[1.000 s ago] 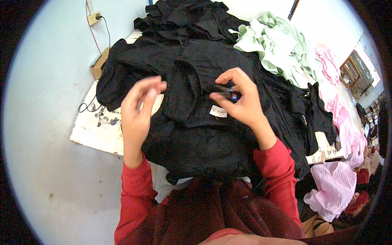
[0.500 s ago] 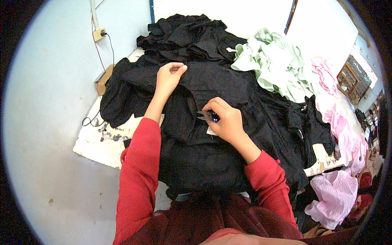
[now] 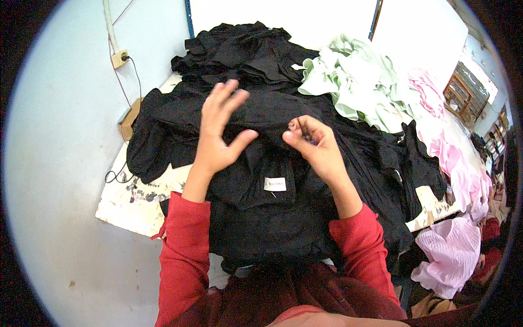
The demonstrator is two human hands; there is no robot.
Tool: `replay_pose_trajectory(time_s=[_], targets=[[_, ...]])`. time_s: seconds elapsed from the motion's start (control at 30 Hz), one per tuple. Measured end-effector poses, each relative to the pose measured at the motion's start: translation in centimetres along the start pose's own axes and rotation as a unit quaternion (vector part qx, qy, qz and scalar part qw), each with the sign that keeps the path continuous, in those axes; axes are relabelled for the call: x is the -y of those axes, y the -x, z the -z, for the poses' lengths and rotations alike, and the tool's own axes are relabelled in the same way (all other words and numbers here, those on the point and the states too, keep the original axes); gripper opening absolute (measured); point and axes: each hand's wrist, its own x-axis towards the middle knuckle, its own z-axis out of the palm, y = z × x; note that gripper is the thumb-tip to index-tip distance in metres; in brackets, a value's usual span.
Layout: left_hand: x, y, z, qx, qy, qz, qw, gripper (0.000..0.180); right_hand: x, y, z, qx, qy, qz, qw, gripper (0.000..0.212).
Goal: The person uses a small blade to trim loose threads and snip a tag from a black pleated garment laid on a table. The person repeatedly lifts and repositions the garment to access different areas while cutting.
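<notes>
White worktable (image 3: 131,210) under heaped black garments (image 3: 261,218), pale green clothes (image 3: 354,82), pink clothes (image 3: 452,158)

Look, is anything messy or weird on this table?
Yes: black clothes, pale green clothes and pink ones lie in loose heaps, some drooping over the table edge. Nothing looks torn or spilled.

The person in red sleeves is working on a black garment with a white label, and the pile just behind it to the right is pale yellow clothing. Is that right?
Not quite. The pile behind and to the right is pale green, not yellow, as the head view shows. The rest holds: red sleeves, a black garment with a white label.
</notes>
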Motion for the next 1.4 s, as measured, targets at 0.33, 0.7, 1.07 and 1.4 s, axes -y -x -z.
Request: replay_pose_trajectory(time_s=[0.33, 0.7, 1.07, 1.4], targets=[[-0.3, -0.4, -0.2, 0.136, 0.264, 0.195, 0.935, 0.016, 0.6, -0.5, 2.2, -0.055, -0.164, -0.061, 0.983, 0.021], [-3.7, -1.9, -1.3, 0.105, 0.222, 0.195, 0.95, 0.026, 1.2, -0.7, 3.3, -0.08, 0.087, 0.08, 0.99, 0.024], [-5.9, -1.1, -4.0, -0.019, 0.045, 0.093, 0.994, 0.015, 4.3, 3.2, 0.3, -0.149, 0.279, 0.149, 0.937, 0.023], [-6.0, -0.7, -4.0, -0.021, -0.007, 0.03, 0.999, 0.02, 3.5, 2.7, -0.1, -0.162, 0.302, 0.157, 0.926, 0.021]])
